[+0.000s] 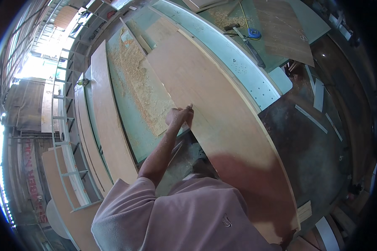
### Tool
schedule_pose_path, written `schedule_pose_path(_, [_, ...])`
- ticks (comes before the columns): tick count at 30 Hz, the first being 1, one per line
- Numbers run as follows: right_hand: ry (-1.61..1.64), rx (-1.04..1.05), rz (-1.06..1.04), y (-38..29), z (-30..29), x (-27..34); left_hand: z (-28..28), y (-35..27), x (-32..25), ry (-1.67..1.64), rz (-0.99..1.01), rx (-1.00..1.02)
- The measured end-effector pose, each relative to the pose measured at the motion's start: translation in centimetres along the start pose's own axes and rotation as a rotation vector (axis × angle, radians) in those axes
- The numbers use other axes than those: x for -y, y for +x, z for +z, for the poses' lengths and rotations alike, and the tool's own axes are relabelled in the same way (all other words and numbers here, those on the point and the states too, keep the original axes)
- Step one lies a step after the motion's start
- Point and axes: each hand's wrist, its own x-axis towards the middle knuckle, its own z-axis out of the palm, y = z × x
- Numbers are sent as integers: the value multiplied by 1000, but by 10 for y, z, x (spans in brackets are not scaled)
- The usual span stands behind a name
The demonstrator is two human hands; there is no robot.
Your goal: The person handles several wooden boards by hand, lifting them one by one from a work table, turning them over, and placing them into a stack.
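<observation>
A long plywood panel point(188, 69) runs from the bench top down past my right side, with a shadow over its near part. My left hand point(179, 116) is curled at the panel's left edge, thumb uppermost, and its fingertips are partly hidden. My right hand point(287, 241) touches the near right corner of the panel. It is dark and mostly cut off by the picture's rim, so its grip is unclear. Beneath the panel, a light wooden strip point(235, 82) shows along the right edge.
Wood shavings point(135, 72) cover part of the green bench point(127, 125). Another long panel point(105, 94) lies left. A perforated pale strip point(220, 51), a hammer point(248, 44) and a blue tape measure point(254, 33) are to the right. Offcuts point(311, 119) lie on the floor; a metal ladder-like frame point(64, 144) stands left.
</observation>
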Motion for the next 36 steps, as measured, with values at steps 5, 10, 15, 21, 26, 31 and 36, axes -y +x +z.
schedule_pose_path(5, [-1, 8, -1, 3, 3, -4, -5, 3, -2, -21, 30, -1])
schedule_pose_path(10, [12, 61, -25, 11, -2, -1, -13, 7, 1, -6, 33, -17])
schedule_pose_path(15, [-37, 165, 125, 9, -2, 6, -18, 7, -9, 2, 9, -7])
schedule_pose_path(21, [-165, -172, -45, 6, 22, 4, -26, 14, -16, -5, -2, 16])
schedule_pose_path(26, [-249, -231, -87, 6, 41, 13, -33, 31, -13, 12, -5, 0])
schedule_pose_path(31, [-312, -284, -115, 0, 52, 17, -41, 42, -19, 7, -17, 24])
schedule_pose_path(36, [-403, -337, -45, -13, 57, 35, -49, 60, -20, -6, -3, 43])
